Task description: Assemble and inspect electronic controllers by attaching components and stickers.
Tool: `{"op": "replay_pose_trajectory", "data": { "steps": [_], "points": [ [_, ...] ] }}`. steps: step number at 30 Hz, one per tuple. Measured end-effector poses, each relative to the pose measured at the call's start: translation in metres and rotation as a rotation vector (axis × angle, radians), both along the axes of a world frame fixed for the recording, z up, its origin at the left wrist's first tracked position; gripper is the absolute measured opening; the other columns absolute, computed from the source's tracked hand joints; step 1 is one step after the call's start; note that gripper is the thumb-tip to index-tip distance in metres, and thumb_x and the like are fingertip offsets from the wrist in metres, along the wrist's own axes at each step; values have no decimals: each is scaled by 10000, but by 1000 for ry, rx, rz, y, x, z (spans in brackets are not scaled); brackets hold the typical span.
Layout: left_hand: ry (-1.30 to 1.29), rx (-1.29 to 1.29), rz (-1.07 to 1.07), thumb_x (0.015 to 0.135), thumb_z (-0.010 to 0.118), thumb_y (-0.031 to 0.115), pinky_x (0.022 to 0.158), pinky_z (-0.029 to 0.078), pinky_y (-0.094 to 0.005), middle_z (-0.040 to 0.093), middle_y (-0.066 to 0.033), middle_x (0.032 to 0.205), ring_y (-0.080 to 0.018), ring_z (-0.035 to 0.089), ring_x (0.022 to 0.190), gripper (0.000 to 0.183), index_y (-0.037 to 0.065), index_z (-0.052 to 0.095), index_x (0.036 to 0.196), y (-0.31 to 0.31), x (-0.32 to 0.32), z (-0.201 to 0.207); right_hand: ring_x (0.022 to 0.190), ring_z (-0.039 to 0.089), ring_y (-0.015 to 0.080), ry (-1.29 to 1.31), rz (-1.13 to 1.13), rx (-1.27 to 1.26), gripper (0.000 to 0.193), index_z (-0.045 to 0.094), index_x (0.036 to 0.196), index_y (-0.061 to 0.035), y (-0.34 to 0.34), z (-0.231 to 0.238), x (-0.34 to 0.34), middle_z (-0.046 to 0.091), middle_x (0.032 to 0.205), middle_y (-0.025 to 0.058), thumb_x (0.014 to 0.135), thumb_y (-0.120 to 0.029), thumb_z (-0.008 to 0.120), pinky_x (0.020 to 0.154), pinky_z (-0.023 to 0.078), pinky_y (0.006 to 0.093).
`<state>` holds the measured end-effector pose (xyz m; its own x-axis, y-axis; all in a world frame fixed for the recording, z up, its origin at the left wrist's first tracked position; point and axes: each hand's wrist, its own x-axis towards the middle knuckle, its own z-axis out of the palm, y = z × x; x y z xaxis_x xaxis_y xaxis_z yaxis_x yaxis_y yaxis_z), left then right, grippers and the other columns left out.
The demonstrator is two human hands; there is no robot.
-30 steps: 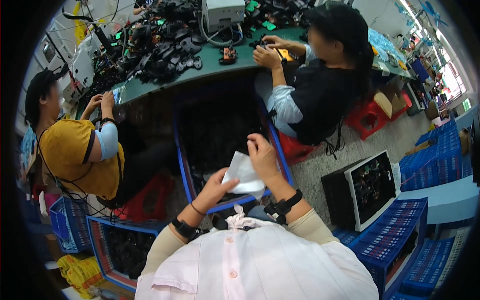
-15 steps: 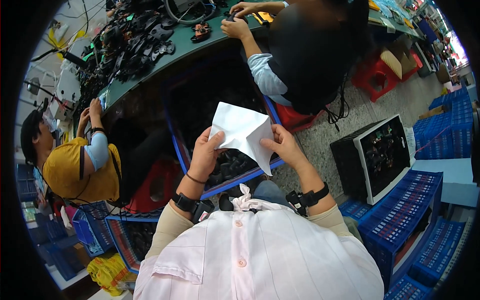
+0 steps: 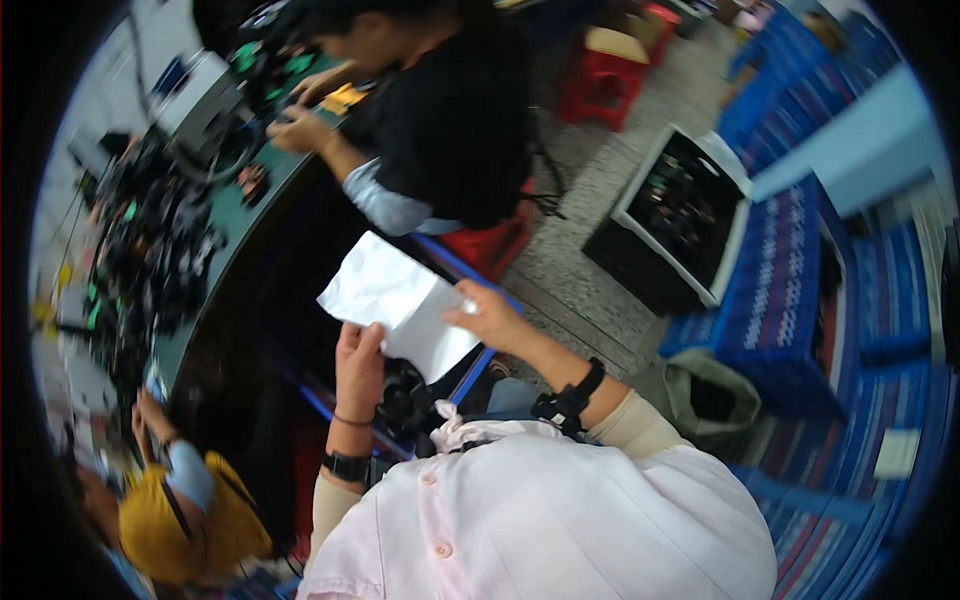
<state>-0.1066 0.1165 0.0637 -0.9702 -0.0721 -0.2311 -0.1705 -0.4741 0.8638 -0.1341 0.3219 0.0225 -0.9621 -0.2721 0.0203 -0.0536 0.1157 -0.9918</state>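
A creased white sheet of paper (image 3: 400, 300) is stretched between my two hands, in front of my chest. My left hand (image 3: 358, 368) pinches its lower left edge, thumb uppermost. The right edge is gripped by my right hand (image 3: 488, 318), thumb on top and the fingers partly behind the sheet. Beneath the paper stands a blue-rimmed crate (image 3: 462, 378) with dark parts in it, partly hidden by the sheet and my hands.
At the left, a green workbench (image 3: 235, 235) bears a heap of black parts (image 3: 160, 220). Two people sit along it, one in black (image 3: 450, 130), one in yellow (image 3: 185, 520). On the right are a black bin with a white rim (image 3: 628, 212), an olive bag (image 3: 700, 395) and stacked blue crates (image 3: 780, 290).
My view has turned to the right, so the bench and both people shift left. The paper has tilted and lies flatter, still in both hands.
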Motion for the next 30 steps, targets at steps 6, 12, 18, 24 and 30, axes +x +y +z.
{"op": "replay_pose_trajectory", "data": {
  "steps": [6,12,18,24,30],
  "points": [
    [25,-67,-363,866,629,130,838,452,-248,635,-67,1042,-121,599,930,316,-4,535,1136,-27,16,-14,833,598,142,-115,-117,-194,555,376,1269,-44,-9,13,54,627,857,146,820,-203,662,735,466,283],
    [101,-240,-411,875,606,81,769,470,-229,639,-119,1011,-114,603,875,566,-2,306,1347,-24,38,1,617,509,82,-24,-224,-6,603,292,1360,-78,-31,43,106,581,694,48,840,-89,598,590,406,239],
    [343,-217,-579,855,630,61,784,438,-213,580,-60,1084,-88,537,948,613,46,329,1389,-1,51,22,636,494,77,143,-463,1,313,588,1138,-42,-18,48,134,573,727,46,835,-117,616,588,422,253],
    [654,-666,-629,789,681,-15,768,436,-208,586,-36,1042,-88,541,903,390,4,580,1164,11,51,17,695,580,132,294,-456,220,445,565,1203,-55,6,65,157,646,846,109,774,-106,672,635,463,281],
    [645,-664,-546,741,722,14,598,404,-232,536,-24,751,-102,490,661,283,27,651,1014,57,51,17,792,621,321,400,-658,306,244,617,964,-19,37,74,166,635,889,145,755,-127,680,700,495,370]
  ]
}}
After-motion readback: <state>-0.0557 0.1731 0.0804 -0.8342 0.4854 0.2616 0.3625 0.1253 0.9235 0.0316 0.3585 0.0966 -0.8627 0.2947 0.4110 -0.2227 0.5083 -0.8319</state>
